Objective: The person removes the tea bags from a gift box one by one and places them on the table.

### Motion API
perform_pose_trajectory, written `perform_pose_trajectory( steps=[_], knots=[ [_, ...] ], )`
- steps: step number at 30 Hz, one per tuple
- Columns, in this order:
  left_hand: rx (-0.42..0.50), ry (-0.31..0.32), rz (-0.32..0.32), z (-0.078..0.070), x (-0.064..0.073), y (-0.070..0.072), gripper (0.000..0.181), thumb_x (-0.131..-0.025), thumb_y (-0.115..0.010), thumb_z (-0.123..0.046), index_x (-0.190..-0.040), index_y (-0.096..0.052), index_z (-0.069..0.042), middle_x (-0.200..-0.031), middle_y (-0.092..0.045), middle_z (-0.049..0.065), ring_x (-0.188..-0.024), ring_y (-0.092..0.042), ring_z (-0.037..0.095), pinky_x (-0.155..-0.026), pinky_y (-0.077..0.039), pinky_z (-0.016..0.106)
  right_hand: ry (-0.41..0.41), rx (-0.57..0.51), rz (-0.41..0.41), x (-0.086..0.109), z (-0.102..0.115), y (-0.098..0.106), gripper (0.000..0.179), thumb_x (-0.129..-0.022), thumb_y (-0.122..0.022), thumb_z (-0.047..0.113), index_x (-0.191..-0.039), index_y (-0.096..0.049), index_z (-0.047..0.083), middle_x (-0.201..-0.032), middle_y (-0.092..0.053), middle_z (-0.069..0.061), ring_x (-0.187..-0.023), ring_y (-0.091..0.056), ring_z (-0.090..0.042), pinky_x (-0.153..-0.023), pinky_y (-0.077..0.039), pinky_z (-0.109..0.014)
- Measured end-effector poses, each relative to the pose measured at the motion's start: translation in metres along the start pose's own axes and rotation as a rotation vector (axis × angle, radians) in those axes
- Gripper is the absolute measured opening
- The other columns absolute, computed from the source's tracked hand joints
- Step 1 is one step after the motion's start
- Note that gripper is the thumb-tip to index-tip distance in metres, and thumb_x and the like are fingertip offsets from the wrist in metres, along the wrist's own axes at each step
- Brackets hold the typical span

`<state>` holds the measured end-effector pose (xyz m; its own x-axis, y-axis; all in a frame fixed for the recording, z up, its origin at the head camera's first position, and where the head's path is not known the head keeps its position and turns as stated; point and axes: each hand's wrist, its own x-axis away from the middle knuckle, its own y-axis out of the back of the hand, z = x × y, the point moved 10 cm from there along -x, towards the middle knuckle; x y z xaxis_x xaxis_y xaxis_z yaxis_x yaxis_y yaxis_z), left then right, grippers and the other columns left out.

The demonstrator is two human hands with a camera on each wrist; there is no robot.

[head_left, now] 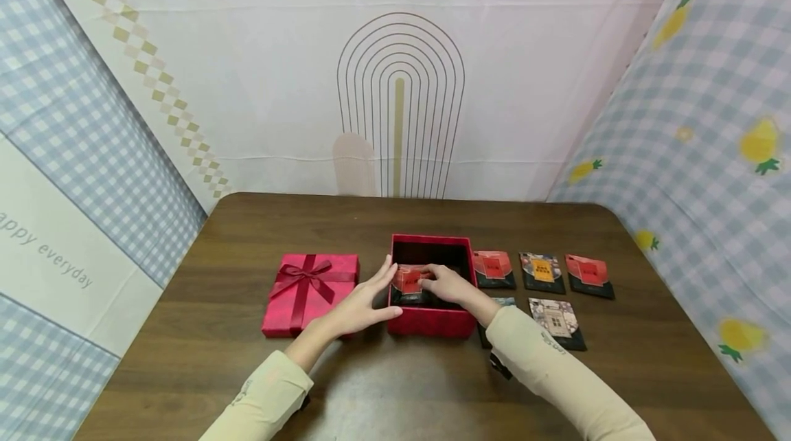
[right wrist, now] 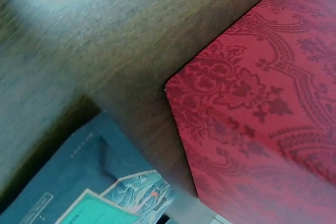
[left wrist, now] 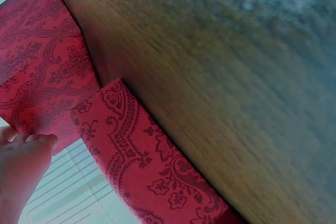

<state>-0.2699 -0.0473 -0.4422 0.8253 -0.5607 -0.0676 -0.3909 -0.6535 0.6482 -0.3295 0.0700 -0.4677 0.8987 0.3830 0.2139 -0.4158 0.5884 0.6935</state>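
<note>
An open red gift box with a dark inside stands mid-table. Inside it, toward the left, is a flat packet with a red label and black lower part. My right hand reaches in over the box's right side and pinches this packet at its right edge. The fingers and thumb of my left hand are spread at the box's left wall, near the packet. In the left wrist view, that hand's fingertips are close to the patterned red side. My right hand is outside the right wrist view.
Left of the box lies its red lid with a ribbon bow. Several packets lie to the right: a red one, an orange-labelled one, another red one, a pale floral one and a teal one, partly behind the right sleeve.
</note>
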Motion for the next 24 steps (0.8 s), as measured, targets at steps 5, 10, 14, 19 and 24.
perform_pose_trajectory(
  steps=[5, 10, 14, 19, 24],
  knots=[
    [0.002, 0.009, 0.009, 0.001, -0.001, -0.001, 0.081, -0.087, -0.059, -0.039, -0.147, -0.012, -0.013, -0.153, 0.001, 0.008, -0.136, -0.019, 0.025, -0.105, -0.026, 0.046, -0.017, -0.06, -0.112, 0.002, -0.001, 0.012, 0.035, -0.09, -0.054, 0.013, -0.121, -0.055, -0.003, -0.122, -0.052, -0.024, -0.113, -0.048, -0.036, -0.093, -0.038, -0.049],
    [0.001, 0.01, 0.013, 0.002, -0.001, -0.002, 0.081, -0.088, -0.059, -0.037, -0.147, -0.011, -0.012, -0.153, 0.001, 0.008, -0.136, -0.017, 0.024, -0.106, -0.025, 0.045, -0.01, -0.214, -0.059, 0.001, 0.0, 0.009, 0.036, -0.091, -0.052, 0.01, -0.123, -0.051, -0.007, -0.117, -0.056, -0.023, -0.089, -0.06, -0.028, -0.082, -0.047, -0.041],
    [0.005, 0.01, 0.018, 0.002, 0.0, -0.002, 0.08, -0.088, -0.059, -0.036, -0.147, -0.011, -0.01, -0.153, 0.001, 0.007, -0.137, -0.016, 0.024, -0.107, -0.024, 0.045, 0.029, -0.246, 0.043, 0.002, 0.006, 0.001, 0.037, -0.091, -0.051, 0.009, -0.124, -0.05, -0.008, -0.122, -0.053, -0.024, -0.091, -0.06, -0.025, -0.08, -0.049, -0.038],
    [0.004, -0.001, 0.015, 0.001, 0.0, -0.001, 0.08, -0.088, -0.059, -0.036, -0.147, -0.013, -0.008, -0.153, 0.001, 0.007, -0.137, -0.017, 0.026, -0.106, -0.024, 0.046, 0.081, -0.194, 0.122, 0.001, 0.011, -0.008, 0.038, -0.092, -0.05, 0.01, -0.127, -0.048, -0.008, -0.128, -0.048, -0.025, -0.096, -0.059, -0.026, -0.08, -0.05, -0.038],
    [0.001, 0.001, 0.013, 0.0, 0.001, -0.001, 0.08, -0.088, -0.059, -0.036, -0.147, -0.013, -0.009, -0.153, 0.001, 0.007, -0.136, -0.018, 0.027, -0.106, -0.025, 0.047, 0.09, -0.157, 0.114, -0.001, 0.012, -0.008, 0.038, -0.092, -0.05, 0.009, -0.126, -0.049, -0.007, -0.128, -0.049, -0.024, -0.091, -0.06, -0.023, -0.077, -0.05, -0.035]
  ],
)
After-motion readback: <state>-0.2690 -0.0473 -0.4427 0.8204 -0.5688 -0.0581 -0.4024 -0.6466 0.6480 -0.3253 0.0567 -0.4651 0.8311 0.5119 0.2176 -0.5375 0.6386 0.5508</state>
